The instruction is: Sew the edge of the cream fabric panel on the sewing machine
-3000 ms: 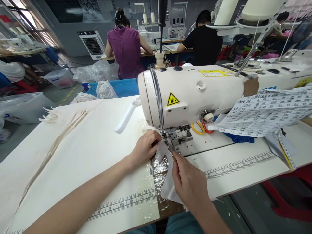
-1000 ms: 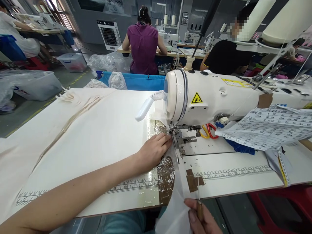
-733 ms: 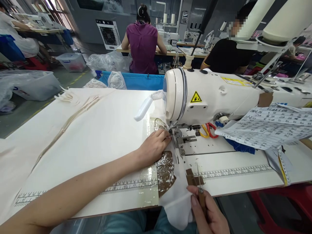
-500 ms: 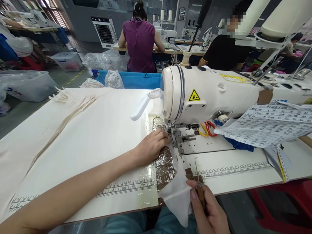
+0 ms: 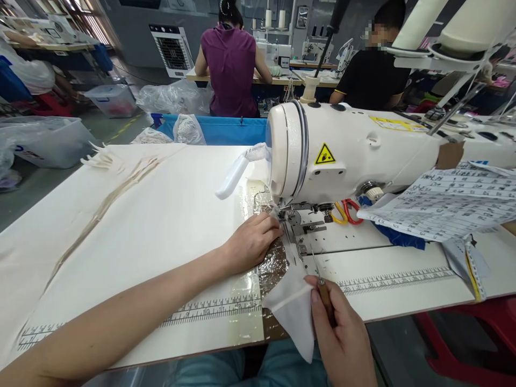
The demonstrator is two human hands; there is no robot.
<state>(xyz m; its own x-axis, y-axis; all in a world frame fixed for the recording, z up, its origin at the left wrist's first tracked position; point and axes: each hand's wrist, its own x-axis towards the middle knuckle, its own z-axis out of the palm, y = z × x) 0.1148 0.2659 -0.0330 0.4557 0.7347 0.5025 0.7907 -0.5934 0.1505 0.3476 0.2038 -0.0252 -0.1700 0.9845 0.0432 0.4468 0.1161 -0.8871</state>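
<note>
A white sewing machine (image 5: 342, 145) stands on the table, and a strip of thin white fabric (image 5: 291, 306) runs from under its needle area to the table's front edge, where its pointed end hangs over. Beside the presser foot, my left hand (image 5: 253, 241) lies with curled fingers closed on the fabric; the fingertips are partly hidden. My right hand (image 5: 342, 330) grips an awl (image 5: 325, 301) by its wooden handle, the thin metal shaft pointing up and away. Its thumb and forefinger also pinch the fabric's right edge.
Scissors (image 5: 346, 212) with red and yellow handles lie behind the needle area. Papers with handwriting (image 5: 447, 204) hang over the right side. Long beige strips (image 5: 100, 212) lie on the left of the table. A printed ruler (image 5: 395, 280) runs along the front. Two people sit ahead.
My right hand has moved slightly up and toward the machine with the awl, whose shaft now tilts left. The fabric's hanging end has risen a little. My left hand has barely shifted.
</note>
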